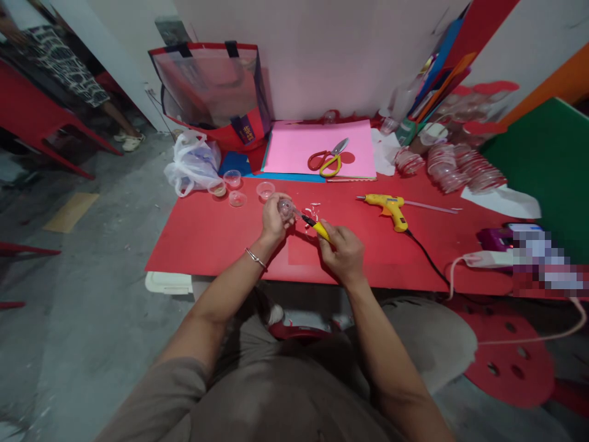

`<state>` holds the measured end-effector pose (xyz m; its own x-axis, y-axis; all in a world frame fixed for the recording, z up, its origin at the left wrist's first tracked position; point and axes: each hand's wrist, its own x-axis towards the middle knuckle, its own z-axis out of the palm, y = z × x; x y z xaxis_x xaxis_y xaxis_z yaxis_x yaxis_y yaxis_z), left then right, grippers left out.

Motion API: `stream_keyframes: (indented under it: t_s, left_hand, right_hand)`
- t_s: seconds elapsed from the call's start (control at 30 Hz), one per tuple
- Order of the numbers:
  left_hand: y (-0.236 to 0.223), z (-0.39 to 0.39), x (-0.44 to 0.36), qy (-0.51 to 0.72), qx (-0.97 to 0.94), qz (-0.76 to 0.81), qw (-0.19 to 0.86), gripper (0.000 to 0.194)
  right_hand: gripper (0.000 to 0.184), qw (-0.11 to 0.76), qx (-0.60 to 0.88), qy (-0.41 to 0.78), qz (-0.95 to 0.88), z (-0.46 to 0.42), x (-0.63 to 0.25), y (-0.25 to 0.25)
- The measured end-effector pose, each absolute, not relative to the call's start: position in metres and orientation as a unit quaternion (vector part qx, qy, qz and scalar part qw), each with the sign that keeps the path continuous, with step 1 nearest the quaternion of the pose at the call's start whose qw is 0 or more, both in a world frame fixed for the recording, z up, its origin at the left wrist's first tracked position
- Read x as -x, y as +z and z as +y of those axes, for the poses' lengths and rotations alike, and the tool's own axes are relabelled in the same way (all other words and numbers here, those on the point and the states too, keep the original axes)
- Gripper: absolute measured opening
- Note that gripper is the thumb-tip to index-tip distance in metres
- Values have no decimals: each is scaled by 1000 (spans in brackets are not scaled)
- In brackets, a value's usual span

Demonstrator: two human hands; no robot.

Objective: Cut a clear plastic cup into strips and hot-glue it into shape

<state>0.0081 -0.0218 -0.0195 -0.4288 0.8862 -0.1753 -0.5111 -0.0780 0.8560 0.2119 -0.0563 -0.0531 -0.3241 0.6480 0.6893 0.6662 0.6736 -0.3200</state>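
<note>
My left hand [275,218] is closed around a small transparent plastic cup [286,209], held just above the red tabletop. My right hand [343,250] grips a yellow and black utility knife [321,230], its blade pointing left and reaching the cup's side; whether it cuts into the plastic I cannot tell. White plastic scraps [314,212] lie on the table just beyond the knife. Behind my left hand stand several more small transparent cups, among them one cup [265,190] close to my fingers.
A yellow glue gun [391,209] lies to the right, its black cord running off the front edge. Scissors [329,161] rest on pink paper [294,144] at the back. Stacked cups [444,169], a white plastic bag [196,161] and a large tote bag [211,86] stand around.
</note>
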Motion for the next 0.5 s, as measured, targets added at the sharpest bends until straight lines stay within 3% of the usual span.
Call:
stream_keyframes:
  t_s: [0.5]
  left_hand:
    - [-18, -23, -10, 703, -213, 464, 495, 35]
  right_hand:
    - [37, 393, 426, -14, -815, -57, -212, -54]
